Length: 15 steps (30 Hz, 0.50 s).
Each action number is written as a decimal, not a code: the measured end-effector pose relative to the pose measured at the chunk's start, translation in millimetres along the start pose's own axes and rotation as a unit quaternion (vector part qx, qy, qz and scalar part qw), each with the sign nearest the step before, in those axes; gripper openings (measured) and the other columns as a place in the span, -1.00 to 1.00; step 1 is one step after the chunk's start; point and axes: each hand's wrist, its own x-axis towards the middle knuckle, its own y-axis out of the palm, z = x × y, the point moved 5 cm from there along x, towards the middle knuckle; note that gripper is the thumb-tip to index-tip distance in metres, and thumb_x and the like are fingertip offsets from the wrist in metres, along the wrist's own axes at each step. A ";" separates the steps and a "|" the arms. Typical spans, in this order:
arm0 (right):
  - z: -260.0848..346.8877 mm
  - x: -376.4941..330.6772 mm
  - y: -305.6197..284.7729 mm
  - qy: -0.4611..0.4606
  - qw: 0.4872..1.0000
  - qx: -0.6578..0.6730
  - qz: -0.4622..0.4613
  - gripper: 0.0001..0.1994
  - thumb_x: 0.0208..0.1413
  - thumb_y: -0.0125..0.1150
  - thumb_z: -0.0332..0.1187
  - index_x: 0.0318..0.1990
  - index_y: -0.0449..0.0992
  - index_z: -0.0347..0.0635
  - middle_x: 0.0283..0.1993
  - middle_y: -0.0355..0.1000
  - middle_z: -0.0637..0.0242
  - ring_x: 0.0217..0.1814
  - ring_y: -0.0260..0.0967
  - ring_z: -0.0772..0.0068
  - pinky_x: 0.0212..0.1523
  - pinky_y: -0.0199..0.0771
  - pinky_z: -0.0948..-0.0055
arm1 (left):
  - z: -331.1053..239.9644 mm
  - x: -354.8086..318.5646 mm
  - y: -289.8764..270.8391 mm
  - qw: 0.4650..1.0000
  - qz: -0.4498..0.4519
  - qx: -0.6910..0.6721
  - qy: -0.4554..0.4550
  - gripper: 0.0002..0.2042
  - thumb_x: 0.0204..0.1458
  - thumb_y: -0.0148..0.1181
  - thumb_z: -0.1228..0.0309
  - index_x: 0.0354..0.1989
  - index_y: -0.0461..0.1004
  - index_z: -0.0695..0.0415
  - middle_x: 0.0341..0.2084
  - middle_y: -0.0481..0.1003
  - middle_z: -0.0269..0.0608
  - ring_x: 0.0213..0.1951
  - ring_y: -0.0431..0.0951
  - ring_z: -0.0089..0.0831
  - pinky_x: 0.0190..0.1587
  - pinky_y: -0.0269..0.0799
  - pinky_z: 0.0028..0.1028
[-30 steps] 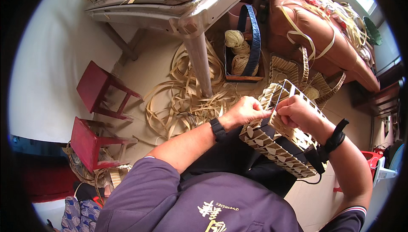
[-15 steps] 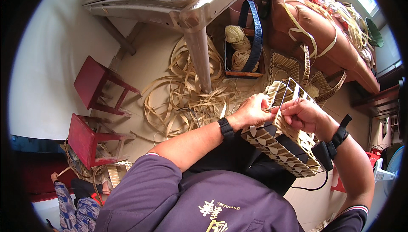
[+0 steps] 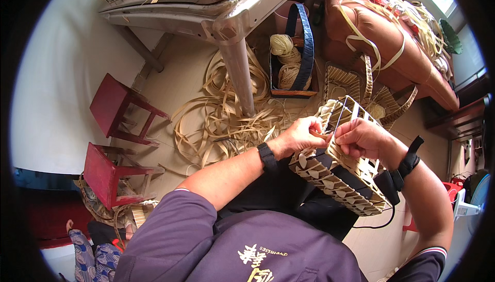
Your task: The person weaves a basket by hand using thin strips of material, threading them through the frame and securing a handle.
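On my lap rests a half-covered basket (image 3: pixel 335 189) with a thin wire frame and beige flat strips woven along its sides. My left hand (image 3: pixel 297 136) is at the basket's inner left edge, pinching a narrow tan strip (image 3: pixel 320 136) between thumb and fingers. Against the top of the frame, my right hand (image 3: pixel 361 138) is closed with thumb and fingers pressed together at the strip's other end, close to the left fingertips. Exactly what lies under the right fingers is partly hidden.
Loose tan strips (image 3: pixel 211 122) lie tangled on the floor around a table leg (image 3: pixel 238 75). Beyond stands a dark basket (image 3: pixel 308 50) holding balls of cord. Two red stools (image 3: pixel 116 106) are at left, a brown sofa (image 3: pixel 381 34) at right. Another person's patterned sleeve (image 3: pixel 82 248) shows lower left.
My left hand has shifted slightly left and down, apart from the right, and more of the strip shows between them. My right hand has turned a little. The view has tilted slightly.
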 end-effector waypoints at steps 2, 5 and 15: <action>4.3 -1.8 -1.3 0.031 0.997 -0.066 0.027 -0.97 0.29 0.21 -0.55 -0.22 0.56 -0.27 -0.59 0.51 0.24 -0.75 0.26 0.59 -0.72 0.10 0.62 | -6.6 2.3 -2.3 0.997 0.075 0.027 0.023 -0.66 0.02 0.53 0.49 -0.14 0.45 0.11 -0.25 0.53 -0.36 -0.23 0.52 -0.59 -0.17 0.48 -0.56; 12.2 -3.7 3.0 0.029 0.990 -0.138 0.017 -0.97 0.28 0.23 -0.53 -0.20 0.55 -0.29 -0.58 0.52 0.24 -0.74 0.27 0.60 -0.71 0.10 0.62 | -10.2 1.0 -10.6 0.988 0.139 -0.017 -0.067 -0.78 0.12 0.50 0.39 -0.23 0.53 0.13 -0.35 0.56 -0.41 -0.33 0.50 -0.67 -0.27 0.44 -0.60; 35.4 -3.3 7.3 0.003 0.924 -0.381 0.027 -0.88 0.29 0.16 -0.48 -0.21 0.60 -0.31 -0.51 0.59 0.31 -0.58 0.52 0.57 -0.60 0.44 0.57 | -38.4 -3.1 -6.3 0.935 -0.037 0.341 0.093 -0.65 -0.09 0.58 0.21 -0.31 0.57 0.16 -0.35 0.59 -0.18 -0.23 0.60 -0.35 -0.11 0.52 -0.36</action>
